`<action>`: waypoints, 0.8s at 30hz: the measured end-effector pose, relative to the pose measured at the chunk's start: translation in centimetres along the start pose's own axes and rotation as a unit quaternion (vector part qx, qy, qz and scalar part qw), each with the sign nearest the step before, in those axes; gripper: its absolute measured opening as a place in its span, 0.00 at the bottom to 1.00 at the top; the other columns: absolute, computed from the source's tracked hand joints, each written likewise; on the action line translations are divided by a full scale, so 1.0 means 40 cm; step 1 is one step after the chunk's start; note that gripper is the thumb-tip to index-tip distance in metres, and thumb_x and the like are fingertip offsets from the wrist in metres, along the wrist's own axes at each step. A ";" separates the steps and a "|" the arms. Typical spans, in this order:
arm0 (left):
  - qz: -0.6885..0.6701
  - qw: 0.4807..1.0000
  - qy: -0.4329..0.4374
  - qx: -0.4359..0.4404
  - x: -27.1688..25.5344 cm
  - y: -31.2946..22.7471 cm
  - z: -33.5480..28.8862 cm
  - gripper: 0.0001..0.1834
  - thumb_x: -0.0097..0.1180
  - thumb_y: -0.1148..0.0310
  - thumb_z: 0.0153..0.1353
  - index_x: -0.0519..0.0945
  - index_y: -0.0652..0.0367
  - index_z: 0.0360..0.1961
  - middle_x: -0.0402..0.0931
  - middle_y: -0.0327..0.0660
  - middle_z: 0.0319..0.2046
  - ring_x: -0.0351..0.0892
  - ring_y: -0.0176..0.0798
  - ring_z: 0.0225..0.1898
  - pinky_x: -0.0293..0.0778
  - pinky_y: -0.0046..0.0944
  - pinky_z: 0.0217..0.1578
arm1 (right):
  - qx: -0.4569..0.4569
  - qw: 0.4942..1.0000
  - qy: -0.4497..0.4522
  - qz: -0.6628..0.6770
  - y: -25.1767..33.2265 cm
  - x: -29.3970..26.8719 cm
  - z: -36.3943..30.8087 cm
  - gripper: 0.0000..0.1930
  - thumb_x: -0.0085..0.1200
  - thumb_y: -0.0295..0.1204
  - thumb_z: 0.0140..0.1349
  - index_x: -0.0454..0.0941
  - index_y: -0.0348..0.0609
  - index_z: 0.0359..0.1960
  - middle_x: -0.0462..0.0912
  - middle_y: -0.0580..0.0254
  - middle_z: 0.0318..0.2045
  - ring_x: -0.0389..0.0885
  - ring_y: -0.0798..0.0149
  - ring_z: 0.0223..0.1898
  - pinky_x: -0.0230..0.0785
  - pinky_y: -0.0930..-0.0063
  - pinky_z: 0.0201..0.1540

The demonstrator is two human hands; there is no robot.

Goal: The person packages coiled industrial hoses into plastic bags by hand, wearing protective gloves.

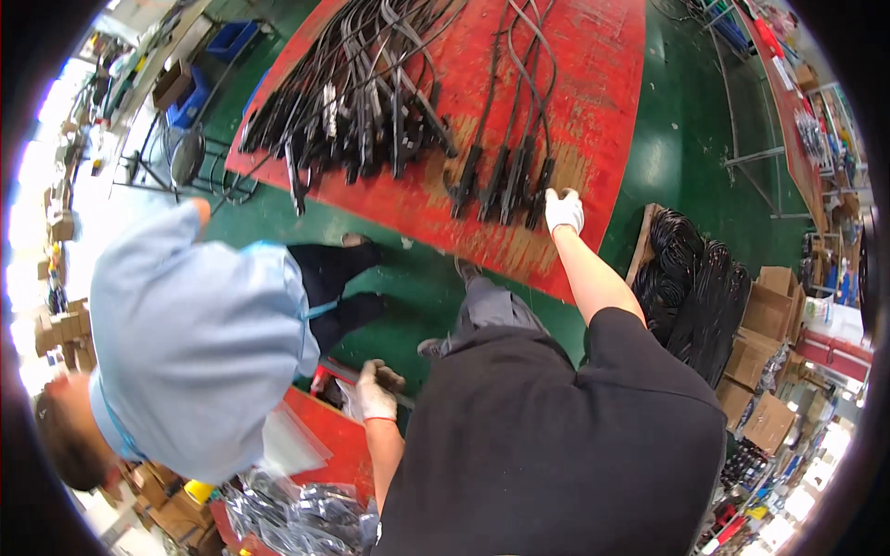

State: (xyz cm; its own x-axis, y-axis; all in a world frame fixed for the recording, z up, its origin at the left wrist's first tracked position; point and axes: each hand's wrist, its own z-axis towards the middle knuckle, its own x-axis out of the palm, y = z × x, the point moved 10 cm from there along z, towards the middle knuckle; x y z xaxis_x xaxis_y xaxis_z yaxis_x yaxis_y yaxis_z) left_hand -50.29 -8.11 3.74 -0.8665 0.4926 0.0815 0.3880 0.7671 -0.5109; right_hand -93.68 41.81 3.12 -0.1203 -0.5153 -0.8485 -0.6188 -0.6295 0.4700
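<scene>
My right hand (pixel 564 211), in a white glove, is at the near right part of a red table (pixel 593 102) with worn patches. Its thumb and fingers are slightly apart, right beside the end of the rightmost black bar-shaped cable part (pixel 540 192). Several similar black parts (pixel 505 185) lie side by side there, their cables running to the far edge. A large heap of black cable assemblies (pixel 352 120) covers the table's left side. My left hand (pixel 376 389), gloved too, hangs low at my left with loosely bent fingers and nothing visible in it.
A co-worker in a light blue shirt (pixel 199 343) stands close on my left. Behind us, a second red surface (pixel 338 449) bears bagged parts (pixel 292 510). Coiled black cables (pixel 691 287) and cardboard boxes (pixel 765 310) are at right. Blue bins (pixel 232 39) stand far left.
</scene>
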 end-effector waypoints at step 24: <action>0.400 0.816 0.412 0.062 1.816 -0.050 -0.104 0.19 0.54 0.49 0.78 0.82 0.54 0.42 0.81 0.33 0.29 0.78 0.35 0.27 0.74 0.41 0.30 | -0.318 0.944 0.086 -0.001 0.396 -0.278 -0.013 0.40 0.71 0.45 0.58 0.72 0.38 0.69 0.86 0.40 0.53 0.88 0.40 0.49 0.82 0.51 0.53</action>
State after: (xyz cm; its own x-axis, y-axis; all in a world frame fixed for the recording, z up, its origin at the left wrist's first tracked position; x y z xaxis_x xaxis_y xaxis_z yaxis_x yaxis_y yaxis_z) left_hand -112.68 27.84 14.25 0.1736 0.9642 0.2004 0.6474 0.0416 -0.7610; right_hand -101.72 37.28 20.13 0.0419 -0.5661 -0.8233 -0.0213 -0.8243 0.5657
